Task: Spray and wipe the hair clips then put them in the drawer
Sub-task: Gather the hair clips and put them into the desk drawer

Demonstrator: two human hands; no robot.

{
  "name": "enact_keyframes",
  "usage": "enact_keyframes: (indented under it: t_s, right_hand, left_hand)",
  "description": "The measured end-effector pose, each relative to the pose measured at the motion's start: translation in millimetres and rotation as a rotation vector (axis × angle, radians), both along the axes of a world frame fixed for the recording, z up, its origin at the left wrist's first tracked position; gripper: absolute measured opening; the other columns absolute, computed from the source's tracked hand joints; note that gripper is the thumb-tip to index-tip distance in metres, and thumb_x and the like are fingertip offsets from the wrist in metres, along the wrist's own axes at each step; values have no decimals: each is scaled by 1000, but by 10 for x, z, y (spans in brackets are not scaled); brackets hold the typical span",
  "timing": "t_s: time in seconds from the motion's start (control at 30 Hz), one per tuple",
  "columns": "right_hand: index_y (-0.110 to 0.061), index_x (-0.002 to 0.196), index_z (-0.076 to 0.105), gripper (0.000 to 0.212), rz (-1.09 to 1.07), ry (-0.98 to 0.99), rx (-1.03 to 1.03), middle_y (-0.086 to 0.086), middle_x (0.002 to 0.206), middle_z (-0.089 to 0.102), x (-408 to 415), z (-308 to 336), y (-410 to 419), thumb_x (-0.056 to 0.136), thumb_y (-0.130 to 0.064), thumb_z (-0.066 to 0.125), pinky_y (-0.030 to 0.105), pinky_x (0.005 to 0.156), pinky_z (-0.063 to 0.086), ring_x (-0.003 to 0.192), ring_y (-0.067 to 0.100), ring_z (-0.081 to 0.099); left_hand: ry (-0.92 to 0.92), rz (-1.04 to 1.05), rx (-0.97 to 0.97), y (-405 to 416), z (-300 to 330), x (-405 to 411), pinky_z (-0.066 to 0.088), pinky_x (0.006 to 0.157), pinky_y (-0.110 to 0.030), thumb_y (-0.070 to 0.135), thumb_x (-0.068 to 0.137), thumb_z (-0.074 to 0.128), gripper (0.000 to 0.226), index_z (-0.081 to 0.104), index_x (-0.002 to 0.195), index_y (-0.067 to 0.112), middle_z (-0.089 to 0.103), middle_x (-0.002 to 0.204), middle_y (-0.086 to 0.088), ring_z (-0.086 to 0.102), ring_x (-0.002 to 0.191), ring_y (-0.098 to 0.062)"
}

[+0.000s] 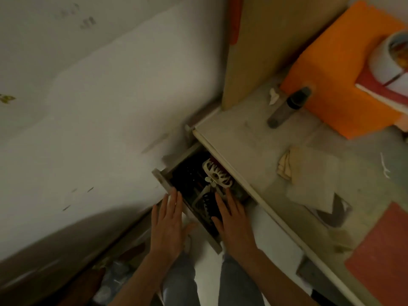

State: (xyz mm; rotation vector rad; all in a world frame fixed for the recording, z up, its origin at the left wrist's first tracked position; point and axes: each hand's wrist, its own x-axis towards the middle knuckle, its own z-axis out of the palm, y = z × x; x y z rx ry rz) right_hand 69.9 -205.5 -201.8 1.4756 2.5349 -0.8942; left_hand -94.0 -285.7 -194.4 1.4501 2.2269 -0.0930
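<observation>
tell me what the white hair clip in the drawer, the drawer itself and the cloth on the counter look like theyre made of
White hair clip: likely hard plastic, smooth, with moulded claw teeth. Drawer: probably painted wood or board, matte pale finish, with thick flat walls and a worn-looking edge. Cloth: soft woven fabric, cream, crumpled into limp folds. Blur leaves the finer texture unclear.

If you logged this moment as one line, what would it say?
drawer: open | white hair clip: inside | left hand: flat on drawer front | right hand: open over drawer | spray bottle, cloth: on countertop
</observation>
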Motion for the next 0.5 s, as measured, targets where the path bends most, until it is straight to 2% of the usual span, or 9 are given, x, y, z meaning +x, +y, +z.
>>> enact_keyframes:
  t_s: [0.1, 0.17, 0.2, 0.27, 0.3, 0.33, 0.43, 0.5]
  right_hand:
    - [-15, 146, 37, 61, -125, -19, 52, 17, 152, 33, -94, 40, -191, 92, -30, 61, 46, 102, 41, 131, 38, 44]
    - [-13, 143, 42, 59, -209, -12, 88, 20, 150, 35, -187, 62, -328, 91, -28, 63, 47, 102, 41, 131, 39, 44]
    - [-14, 146, 37, 59, -239, -11, 96, 19, 153, 28, -231, 59, -395, 94, -29, 59, 47, 107, 34, 136, 37, 37]
    - [-21, 151, 19, 58, -274, -39, 62, 12, 159, 7, -273, -9, -550, 100, -34, 45, 44, 116, 16, 146, 30, 16]
    - [-24, 151, 12, 58, -298, -60, 53, 8, 160, -1, -276, -45, -634, 102, -37, 39, 42, 118, 8, 148, 26, 8]
    - [-26, 151, 8, 58, -327, -75, 47, 6, 160, -5, -280, -70, -716, 102, -39, 36, 40, 118, 3, 149, 24, 3]
    - [-26, 152, 6, 61, -400, -67, 43, 4, 160, -8, -300, -145, -890, 101, -40, 36, 40, 118, -1, 148, 22, -2]
    - [-25, 152, 10, 61, -414, -87, 66, 4, 160, -5, -308, -191, -931, 101, -35, 41, 41, 118, 2, 149, 22, 2]
  left_hand:
    - [13, -136, -18, -53, -24, -181, -28, 108, -37, 61, 94, 19, 78, -33, 139, 24, -37, 149, 1, -34, 136, -20]
    - [20, -218, 6, -62, -7, -302, -22, 111, -40, 52, 98, 27, 75, -24, 143, 21, -31, 151, 0, -29, 137, -23]
    - [25, -264, 33, -50, 28, -349, -13, 114, -44, 46, 99, 34, 73, -13, 147, 17, -21, 154, -2, -20, 140, -26]
    - [26, -354, 116, -66, 83, -406, 17, 111, -56, 36, 95, 43, 62, 25, 147, 9, 16, 155, -12, 19, 141, -36]
    - [48, -390, 153, -80, 74, -429, 28, 105, -58, 34, 92, 39, 58, 39, 142, 5, 32, 150, -14, 35, 135, -38]
    - [65, -404, 167, -94, 60, -446, 32, 103, -58, 36, 90, 34, 59, 44, 139, 5, 39, 147, -15, 42, 131, -37]
    - [77, -385, 215, -144, -50, -450, 27, 110, -54, 41, 95, 37, 57, 42, 140, 6, 35, 149, -12, 42, 133, -34]
    - [63, -339, 249, -155, -153, -418, 28, 108, -53, 44, 100, 19, 61, 45, 139, 5, 39, 148, -13, 44, 132, -34]
